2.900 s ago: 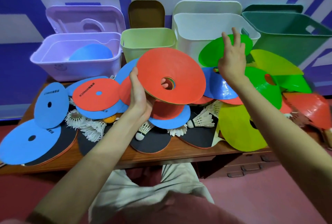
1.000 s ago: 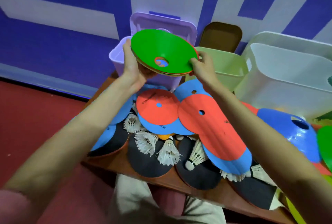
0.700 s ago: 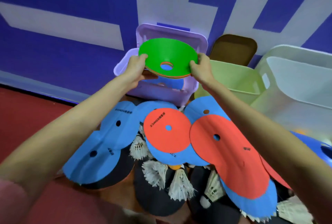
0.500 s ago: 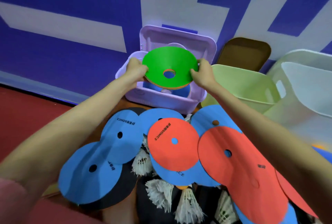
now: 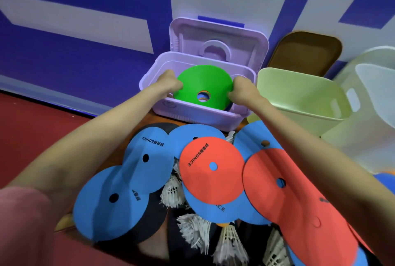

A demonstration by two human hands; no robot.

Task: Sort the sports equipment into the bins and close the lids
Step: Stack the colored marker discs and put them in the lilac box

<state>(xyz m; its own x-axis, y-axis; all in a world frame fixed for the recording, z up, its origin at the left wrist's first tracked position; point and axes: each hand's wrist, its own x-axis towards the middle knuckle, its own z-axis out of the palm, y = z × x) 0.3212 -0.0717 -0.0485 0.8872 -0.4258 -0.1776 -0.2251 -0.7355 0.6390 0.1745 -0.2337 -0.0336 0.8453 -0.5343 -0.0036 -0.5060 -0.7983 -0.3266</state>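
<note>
Inside the purple bin (image 5: pixel 198 112), your left hand (image 5: pixel 168 83) and right hand (image 5: pixel 240 90) each grip an edge of the green cone stack (image 5: pixel 203 86), now lowered below the rim from above it, so release is due, lid unclosed.

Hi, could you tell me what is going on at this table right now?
A person is sorting sports gear. Both hands, left hand and right hand, hold a stack of cones, green cone on top, inside the open purple bin. Flat discs and shuttlecocks lie unsorted on the table; the light green bin looks empty.
</note>
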